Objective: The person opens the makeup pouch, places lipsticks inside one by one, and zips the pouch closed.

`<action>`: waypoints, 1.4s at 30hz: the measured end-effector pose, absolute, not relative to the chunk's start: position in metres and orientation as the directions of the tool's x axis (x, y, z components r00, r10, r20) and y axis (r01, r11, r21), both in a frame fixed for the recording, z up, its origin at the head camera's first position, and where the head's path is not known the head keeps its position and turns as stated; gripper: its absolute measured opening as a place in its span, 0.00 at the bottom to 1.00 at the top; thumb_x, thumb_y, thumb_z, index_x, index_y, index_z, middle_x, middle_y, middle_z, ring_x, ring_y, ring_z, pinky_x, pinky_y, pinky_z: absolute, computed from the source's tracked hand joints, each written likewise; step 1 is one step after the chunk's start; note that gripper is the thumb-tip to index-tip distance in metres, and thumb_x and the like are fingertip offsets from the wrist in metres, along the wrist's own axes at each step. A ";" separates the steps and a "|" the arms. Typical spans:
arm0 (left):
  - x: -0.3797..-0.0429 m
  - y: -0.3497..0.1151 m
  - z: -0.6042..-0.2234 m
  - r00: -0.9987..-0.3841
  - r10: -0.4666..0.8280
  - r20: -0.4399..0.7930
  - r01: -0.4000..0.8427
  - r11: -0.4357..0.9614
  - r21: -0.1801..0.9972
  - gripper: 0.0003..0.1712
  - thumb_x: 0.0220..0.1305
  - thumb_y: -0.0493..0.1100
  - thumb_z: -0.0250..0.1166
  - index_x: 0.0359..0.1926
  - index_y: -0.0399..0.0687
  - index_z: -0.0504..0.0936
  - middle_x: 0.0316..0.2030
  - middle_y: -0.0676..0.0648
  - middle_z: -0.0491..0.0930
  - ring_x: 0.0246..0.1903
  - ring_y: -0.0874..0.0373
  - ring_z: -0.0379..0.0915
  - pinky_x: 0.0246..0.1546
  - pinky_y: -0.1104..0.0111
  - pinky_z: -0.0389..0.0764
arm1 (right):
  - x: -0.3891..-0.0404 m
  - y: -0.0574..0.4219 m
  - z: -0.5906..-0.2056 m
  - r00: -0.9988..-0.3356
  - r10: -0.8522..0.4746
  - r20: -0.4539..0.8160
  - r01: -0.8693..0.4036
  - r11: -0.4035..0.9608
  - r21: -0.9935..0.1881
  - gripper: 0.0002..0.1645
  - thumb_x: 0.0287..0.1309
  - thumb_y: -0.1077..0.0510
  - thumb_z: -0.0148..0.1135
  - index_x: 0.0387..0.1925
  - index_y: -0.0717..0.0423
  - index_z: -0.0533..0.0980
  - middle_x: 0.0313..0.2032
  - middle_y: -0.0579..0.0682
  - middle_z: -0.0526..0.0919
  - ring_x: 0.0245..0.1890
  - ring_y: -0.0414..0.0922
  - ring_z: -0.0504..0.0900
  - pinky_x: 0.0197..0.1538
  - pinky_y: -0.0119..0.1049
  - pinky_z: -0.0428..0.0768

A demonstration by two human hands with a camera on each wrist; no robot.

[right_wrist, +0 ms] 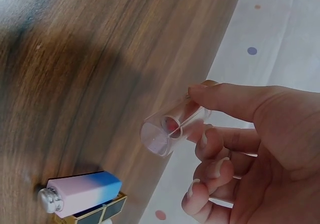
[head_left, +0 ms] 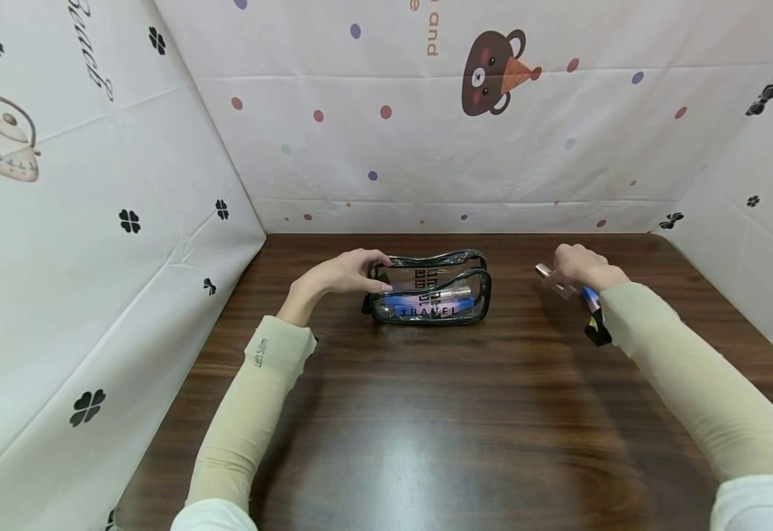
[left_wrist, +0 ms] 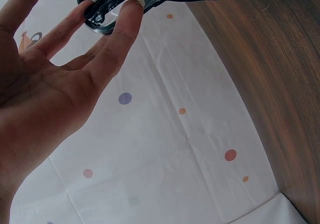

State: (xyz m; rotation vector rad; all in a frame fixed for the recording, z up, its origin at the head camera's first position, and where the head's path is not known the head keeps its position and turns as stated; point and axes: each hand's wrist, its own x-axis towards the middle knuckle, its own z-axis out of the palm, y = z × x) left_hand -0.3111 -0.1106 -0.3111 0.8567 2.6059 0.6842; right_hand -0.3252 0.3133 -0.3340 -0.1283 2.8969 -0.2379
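A clear pouch (head_left: 484, 291) with black trim and "TRAVEL" lettering stands on the table. Inside it lie a pink-and-blue item (head_left: 403, 302) and a silver-and-clear one (head_left: 454, 293). My left hand (head_left: 343, 273) pinches the pouch's left end between thumb and fingers, at the black trim (left_wrist: 107, 7). Off to the right, my right hand (head_left: 582, 267) grips a small clear tube-shaped bottle (right_wrist: 162, 134) with thumb and forefinger, a silver end showing in the head view. The other fingers of that hand are curled beneath.
Below the right hand, a pink-to-blue tube (right_wrist: 82, 191) with a silver tip lies beside a black case with gold edging (right_wrist: 92, 217). Brown wooden table (head_left: 400, 413) lies under everything. White printed sheets (head_left: 373, 147) wall off the back and both sides.
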 end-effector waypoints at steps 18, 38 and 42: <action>-0.310 -0.111 -0.311 -0.780 0.608 -0.148 0.457 0.714 0.530 0.31 0.57 0.55 0.61 0.60 0.52 0.66 0.60 0.44 0.64 0.42 0.54 0.65 0.43 0.60 0.68 | -0.322 0.294 -0.319 -0.970 -0.153 -0.190 -0.122 0.979 -0.164 0.16 0.50 0.52 0.60 0.15 0.59 0.77 0.13 0.50 0.76 0.14 0.41 0.66 0.18 0.35 0.62; -0.310 -0.111 -0.312 -0.779 0.611 -0.142 0.461 0.711 0.531 0.31 0.57 0.55 0.61 0.60 0.53 0.66 0.60 0.44 0.64 0.43 0.53 0.66 0.44 0.60 0.68 | -0.323 0.277 -0.309 -0.956 -0.227 -0.186 -0.194 0.965 -0.179 0.17 0.54 0.51 0.59 0.17 0.58 0.78 0.12 0.49 0.74 0.12 0.39 0.60 0.18 0.33 0.57; -0.310 -0.111 -0.312 -0.779 0.610 -0.146 0.460 0.713 0.529 0.31 0.57 0.56 0.60 0.60 0.53 0.66 0.60 0.45 0.64 0.42 0.53 0.66 0.44 0.60 0.68 | -0.324 0.272 -0.307 -0.958 -0.232 -0.171 -0.204 0.965 -0.168 0.16 0.53 0.52 0.60 0.18 0.58 0.78 0.14 0.50 0.77 0.13 0.40 0.63 0.17 0.33 0.59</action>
